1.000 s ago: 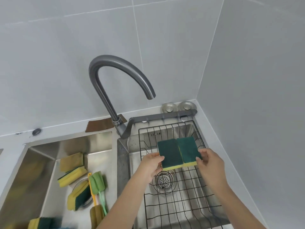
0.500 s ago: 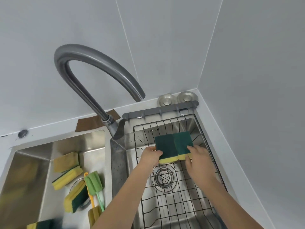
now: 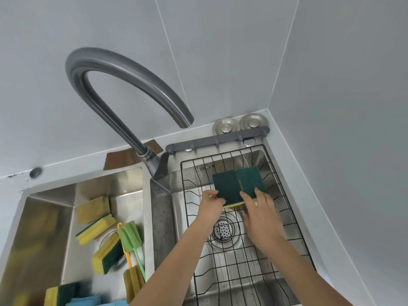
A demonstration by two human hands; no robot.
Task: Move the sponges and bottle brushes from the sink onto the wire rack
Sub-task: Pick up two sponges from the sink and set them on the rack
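In the steel left basin [image 3: 66,239] yellow-green sponges [image 3: 97,226] and a green bottle brush [image 3: 130,236] lie loose; over the black wire rack [image 3: 293,226] your left hand [image 3: 210,205] and right hand [image 3: 261,214] each pinch one of two dark green sponges [image 3: 237,184] lying side by side

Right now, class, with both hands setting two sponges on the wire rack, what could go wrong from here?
1. The two green-topped sponges lie side by side near the far end of the wire rack; if the left hand and right hand let go unevenly, one might tip through a gap into the basin below.
2. The faucet spout hangs close above, so a rising hand could knock it.
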